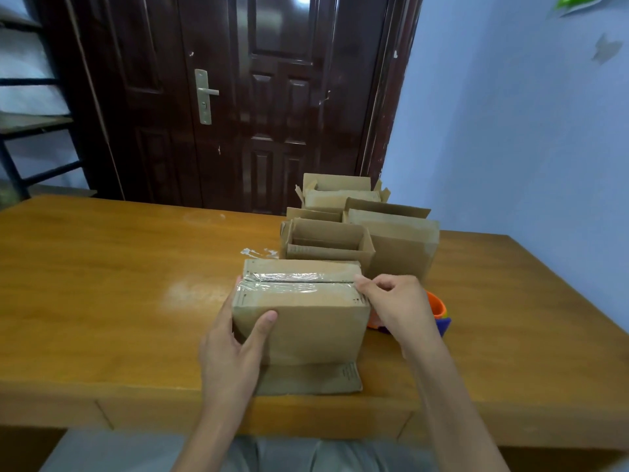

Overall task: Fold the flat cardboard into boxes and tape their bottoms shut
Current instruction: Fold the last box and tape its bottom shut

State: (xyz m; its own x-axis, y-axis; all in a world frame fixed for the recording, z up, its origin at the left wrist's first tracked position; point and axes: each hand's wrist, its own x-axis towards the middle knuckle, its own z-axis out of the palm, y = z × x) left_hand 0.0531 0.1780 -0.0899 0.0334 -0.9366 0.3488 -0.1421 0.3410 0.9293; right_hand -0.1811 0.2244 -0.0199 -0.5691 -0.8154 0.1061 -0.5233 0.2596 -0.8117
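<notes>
Both hands on an upturned box at the near edge of the bench.

One brown corrugated cardboard box stands bottom-up, long axis left to right, a wrinkled strip of clear tape along its seam. The left hand grips its left end, thumb across the front face. The right hand, fingers curled, seems to pinch the tape's right end. Behind, about four folded boxes crowd together on the glossy wooden bench.
</notes>
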